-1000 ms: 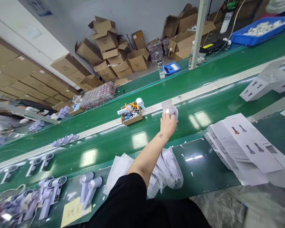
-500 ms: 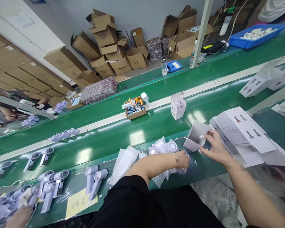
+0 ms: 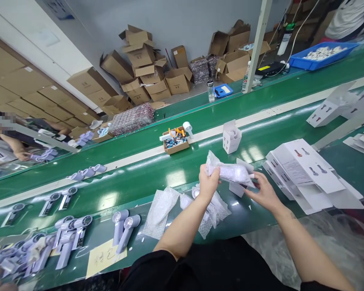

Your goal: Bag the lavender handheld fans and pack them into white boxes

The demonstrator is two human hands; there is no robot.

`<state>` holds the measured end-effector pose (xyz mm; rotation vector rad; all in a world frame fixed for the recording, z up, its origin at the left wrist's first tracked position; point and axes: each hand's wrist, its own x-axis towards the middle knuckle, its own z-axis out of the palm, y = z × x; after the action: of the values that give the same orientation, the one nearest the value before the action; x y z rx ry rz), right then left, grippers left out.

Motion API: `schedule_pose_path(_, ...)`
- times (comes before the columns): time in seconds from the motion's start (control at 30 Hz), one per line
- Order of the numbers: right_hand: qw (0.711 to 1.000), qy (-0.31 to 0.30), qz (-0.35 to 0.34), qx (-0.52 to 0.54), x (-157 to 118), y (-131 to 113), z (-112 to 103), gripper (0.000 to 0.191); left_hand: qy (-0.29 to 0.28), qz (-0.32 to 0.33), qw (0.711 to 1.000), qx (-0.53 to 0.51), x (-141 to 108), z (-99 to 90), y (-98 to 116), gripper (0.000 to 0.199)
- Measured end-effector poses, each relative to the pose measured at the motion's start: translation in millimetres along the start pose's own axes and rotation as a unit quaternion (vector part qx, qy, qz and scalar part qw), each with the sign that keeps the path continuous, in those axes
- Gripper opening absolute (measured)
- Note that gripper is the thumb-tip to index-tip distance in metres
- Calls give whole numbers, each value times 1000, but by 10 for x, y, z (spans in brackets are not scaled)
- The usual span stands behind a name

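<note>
Above glossy worktop (image 3: 242, 218), left hand (image 3: 208, 182) grips crinkly plastic pouch (image 3: 230, 173), right hand (image 3: 265, 192) angular carton (image 3: 237, 189).

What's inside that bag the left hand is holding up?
Through the bag in the left hand, a pale purple thing with a rounded end shows, probably a fan. Cloudy wrap hides its details, and the hand covers part of it.

Bag (image 3: 232, 173) before box (image 3: 229, 143), cartons (image 3: 309, 169) right, fans (image 3: 79, 234) left

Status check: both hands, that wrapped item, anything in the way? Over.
Left hand gripping wrapped item. Right hand at white box. Wrapped item partly hides white box; no other obstruction seen.
</note>
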<state>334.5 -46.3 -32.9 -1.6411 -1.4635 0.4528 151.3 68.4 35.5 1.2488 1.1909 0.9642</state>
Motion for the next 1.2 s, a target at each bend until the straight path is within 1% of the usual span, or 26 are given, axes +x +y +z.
schedule_pose_path(0.03, 1000, 7, 2, 0, -18, 29, 7, 36, 26, 21, 999, 39, -26, 59, -20, 31)
schedule_pose_path(0.07, 1000, 9, -4, 1, -34, 56, 11, 31, 33, 49, 994, 96, -61, 110, -14, 31)
schedule_pose_path(0.1, 1000, 10, -13, 2, -47, 79, 15, 30, 14, 82, 982, 171, -105, 155, 21, 31)
schedule_pose_path(0.13, 1000, 15, -19, 3, -58, 95, 21, 33, -30, 117, 958, 258, -154, 198, 83, 31)
schedule_pose_path(0.17, 1000, 25, -18, 1, -68, 105, 32, 40, -92, 150, 920, 350, -202, 240, 171, 31)
schedule_pose_path(0.23, 998, 62, 10, -11, -95, 108, 75, 59, -219, 200, 813, 500, -277, 321, 392, 33)
schedule_pose_path(0.27, 996, 82, 35, -20, -114, 104, 111, 66, -268, 219, 761, 548, -295, 359, 505, 34)
schedule_pose_path(0.3, 993, 96, 62, -26, -137, 98, 154, 69, -302, 233, 718, 582, -297, 394, 606, 35)
schedule_pose_path(0.37, 992, 85, 88, -23, -184, 86, 254, 71, -341, 241, 664, 621, -261, 456, 737, 35)
schedule_pose_path(0.43, 997, 36, 64, -5, -216, 83, 345, 71, -359, 214, 635, 650, -205, 501, 748, 34)
schedule_pose_path(0.5, 999, 2, 51, 10, -215, 98, 398, 73, -350, 172, 629, 673, -180, 516, 666, 33)
schedule_pose_path(0.57, 997, -4, 75, 23, -184, 122, 403, 73, -313, 176, 644, 675, -224, 482, 549, 33)
schedule_pose_path(0.63, 995, -9, 80, 51, -155, 125, 364, 72, -273, 243, 660, 657, -332, 396, 428, 33)
schedule_pose_path(0.67, 995, -16, 64, 74, -156, 110, 328, 71, -267, 290, 656, 644, -395, 342, 364, 33)
schedule_pose_path(0.7, 994, -17, 44, 102, -172, 80, 281, 70, -274, 336, 642, 632, -454, 287, 291, 32)
schedule_pose_path(0.77, 986, 7, 29, 162, -258, -16, 151, 67, -302, 407, 599, 620, -530, 199, 111, 27)
schedule_pose_path(0.8, 979, 48, 45, 192, -323, -73, 66, 63, -311, 428, 580, 619, -542, 176, 3, 24)
schedule_pose_path(0.83, 965, 116, 76, 221, -397, -125, -32, 58, -313, 441, 568, 620, -538, 169, -111, 23)
schedule_pose_path(0.87, 939, 198, 121, 252, -472, -165, -140, 50, -307, 450, 566, 619, -521, 176, -224, 23)
schedule_pose_path(0.9, 900, 278, 176, 285, -539, -189, -254, 42, -299, 456, 568, 617, -494, 193, -326, 23)
schedule_pose_path(0.93, 853, 341, 233, 318, -589, -191, -368, 37, -292, 460, 574, 611, -460, 212, -412, 22)
schedule_pose_path(0.97, 808, 380, 286, 348, -614, -171, -473, 36, -287, 463, 580, 605, -421, 229, -474, 21)
schedule_pose_path(1.0, 773, 390, 331, 376, -610, -133, -563, 39, -281, 462, 589, 601, -376, 238, -508, 20)
schedule_pose_path(1.03, 748, 383, 362, 403, -578, -80, -631, 43, -272, 454, 601, 599, -325, 237, -515, 19)
schedule_pose_path(1.1, 720, 366, 385, 447, -445, 42, -696, 50, -232, 418, 635, 607, -189, 206, -457, 18)
schedule_pose_path(1.2, 676, 381, 392, 494, -209, 192, -651, 38, -136, 354, 680, 627, 127, 133, -289, 19)
